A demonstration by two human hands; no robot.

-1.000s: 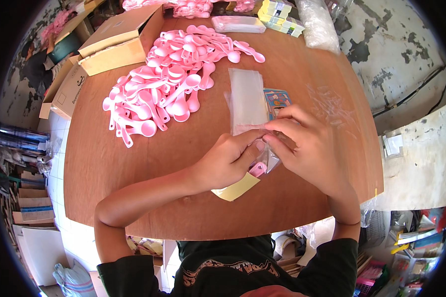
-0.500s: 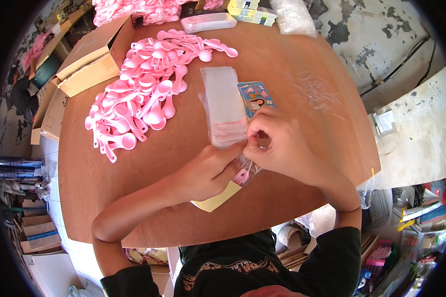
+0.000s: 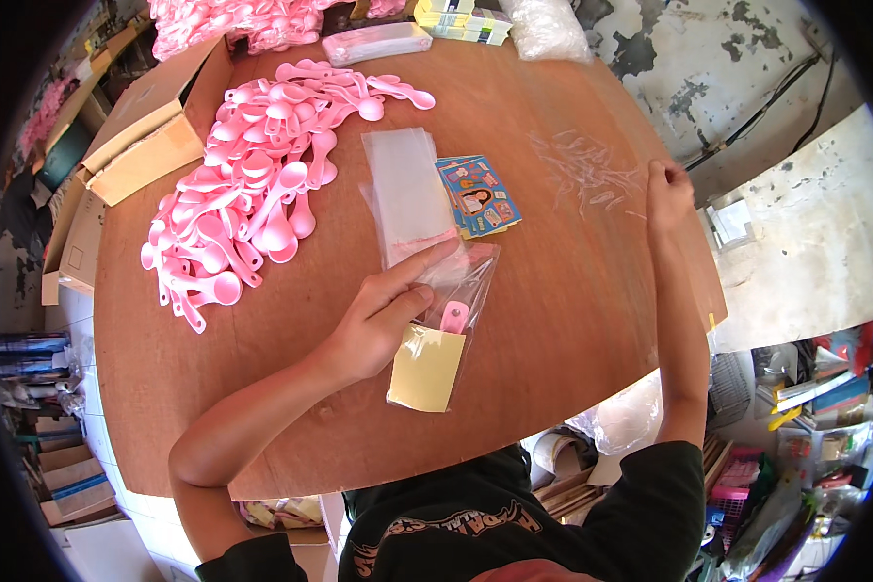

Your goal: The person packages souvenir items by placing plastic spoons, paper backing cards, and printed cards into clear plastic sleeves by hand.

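Observation:
My left hand (image 3: 383,315) pinches a transparent plastic bag (image 3: 477,281) by its upper part, between thumb and fingers. Inside the bag are a pale yellow card (image 3: 427,369) and a pink spoon, whose handle end (image 3: 455,315) shows above the card. Off to the right, my right hand (image 3: 669,199) is closed beside scattered thin transparent strips (image 3: 592,170); whatever its fingers hold is hidden. A stack of flat empty plastic bags (image 3: 404,189) lies just beyond my left hand. Blue printed cards (image 3: 479,197) are piled to its right.
A large heap of pink spoons (image 3: 238,184) covers the table's left side, next to a cardboard box (image 3: 150,145). Along the far edge sit bagged pink spoons (image 3: 233,21), a transparent packet (image 3: 376,44), stacks of yellowish cards (image 3: 464,24) and a whitish plastic bundle (image 3: 548,29).
My right hand has left the bag and moved right to beside the strips. My left hand keeps hold of the bag, which now lies more in view. The blue cards are uncovered.

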